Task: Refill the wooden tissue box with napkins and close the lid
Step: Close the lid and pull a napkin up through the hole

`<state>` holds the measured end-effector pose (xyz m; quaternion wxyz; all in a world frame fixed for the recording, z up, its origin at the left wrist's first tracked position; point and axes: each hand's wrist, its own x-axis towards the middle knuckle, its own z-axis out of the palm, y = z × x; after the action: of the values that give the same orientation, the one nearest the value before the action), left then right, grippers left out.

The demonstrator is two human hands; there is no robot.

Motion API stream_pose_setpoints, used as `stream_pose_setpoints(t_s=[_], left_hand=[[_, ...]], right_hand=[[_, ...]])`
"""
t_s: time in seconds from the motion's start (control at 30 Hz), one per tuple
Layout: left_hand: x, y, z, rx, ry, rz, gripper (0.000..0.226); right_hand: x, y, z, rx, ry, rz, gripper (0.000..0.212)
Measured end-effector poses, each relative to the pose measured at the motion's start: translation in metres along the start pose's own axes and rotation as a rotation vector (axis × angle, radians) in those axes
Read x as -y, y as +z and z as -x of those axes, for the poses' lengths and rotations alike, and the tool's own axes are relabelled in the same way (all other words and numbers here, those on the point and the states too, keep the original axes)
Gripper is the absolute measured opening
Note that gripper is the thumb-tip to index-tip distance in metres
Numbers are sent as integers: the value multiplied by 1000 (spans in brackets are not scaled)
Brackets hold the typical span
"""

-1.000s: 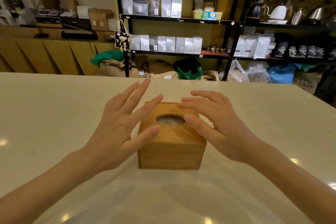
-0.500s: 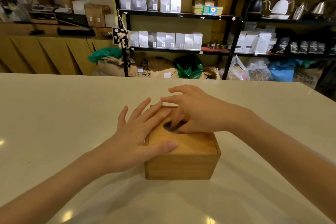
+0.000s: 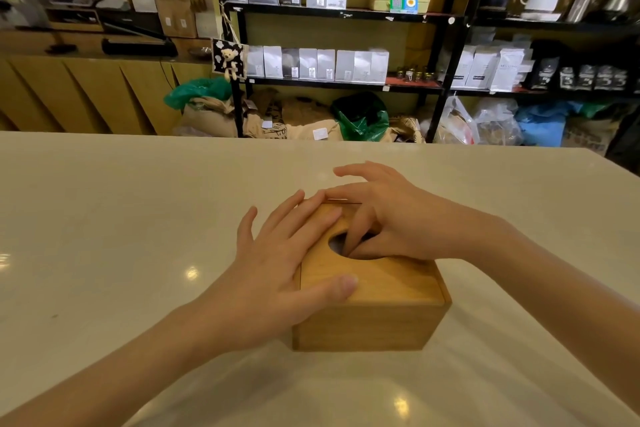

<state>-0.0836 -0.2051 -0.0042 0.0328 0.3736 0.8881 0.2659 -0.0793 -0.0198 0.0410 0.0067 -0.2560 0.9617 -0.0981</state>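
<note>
A wooden tissue box (image 3: 363,326) stands on the pale table with its lid (image 3: 381,279) down. The lid has an oval opening, and a patch of grey-white napkin (image 3: 333,245) shows inside it. My left hand (image 3: 277,267) lies flat on the lid's left side, fingers straight, thumb resting on the top near the front edge. My right hand (image 3: 391,222) comes in from the right. Its index finger and thumb are curled down into the opening and meet there as if pinching the napkin. The fingertips themselves are partly hidden.
The pale table (image 3: 121,218) stretches wide on all sides of the box. Beyond its far edge stand black shelves (image 3: 343,14) with silver pouches, kettles and bags, and sacks lie on the floor.
Both hands came down from hovering over the box. The left now lies flat on the lid, and the right's fingers have dipped deeper into the opening.
</note>
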Motion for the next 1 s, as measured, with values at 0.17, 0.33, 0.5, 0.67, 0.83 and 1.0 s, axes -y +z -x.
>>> stream_pose_setpoints(t_s=[0.17,0.33,0.5,0.67,0.83,1.0], left_hand=[[1,1,-1,-6,12,12,71],[0,0,0,-7,16,29,69],[-1,-1,0,2,6,23,73],[-5,-3,-1,11,-21,93,59],[-5,-5,-5,-15,-52,218,54],[-4,-14,-16,-36,-130,423,39]], right_hand=[[0,1,3,-26,-23,6,16],[-3,-8,10,-90,-22,-89,14],[-7,-11,9,-89,51,-300,8],[-12,-13,11,-60,119,-564,14],[-17,-10,12,-75,159,-754,17],[-12,-9,16,-148,131,-720,17]])
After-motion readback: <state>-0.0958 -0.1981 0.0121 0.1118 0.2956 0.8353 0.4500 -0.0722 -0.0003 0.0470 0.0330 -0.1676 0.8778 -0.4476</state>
